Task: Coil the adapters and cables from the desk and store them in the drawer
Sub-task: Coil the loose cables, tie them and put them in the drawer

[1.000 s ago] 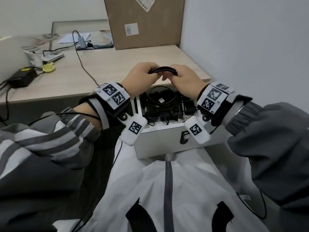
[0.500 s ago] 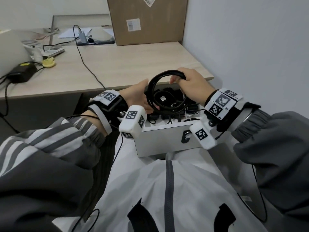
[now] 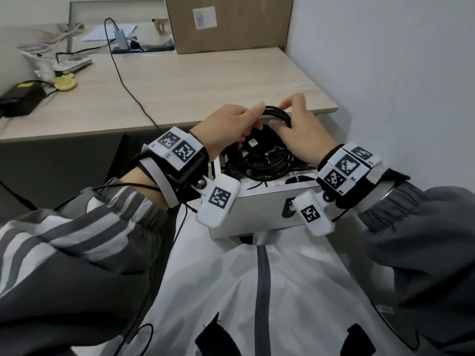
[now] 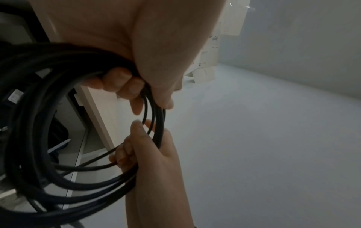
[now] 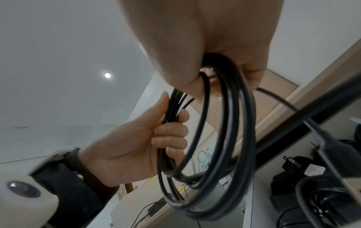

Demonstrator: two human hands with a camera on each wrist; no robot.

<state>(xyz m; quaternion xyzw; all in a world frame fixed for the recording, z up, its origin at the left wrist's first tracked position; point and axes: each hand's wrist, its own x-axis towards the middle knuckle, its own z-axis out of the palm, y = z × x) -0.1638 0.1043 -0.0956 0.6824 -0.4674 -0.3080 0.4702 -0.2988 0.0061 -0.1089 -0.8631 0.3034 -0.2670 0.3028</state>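
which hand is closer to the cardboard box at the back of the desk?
Left, narrowly. The left hand grips the coiled cable closer to the cardboard box. The right hand grips the same coil farther right, toward the wall.

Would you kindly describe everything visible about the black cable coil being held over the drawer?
The black cable coil is a thin, round, rubbery-looking cord wound into several loose loops, the strands not bound together. It stands roughly upright, in the air above the open white drawer, which already holds other dark cables and adapters. The left hand grips one side of the bundle and the right hand grips the other, close together at the top of the coil. A small white tag shows among the cables just below the hands.
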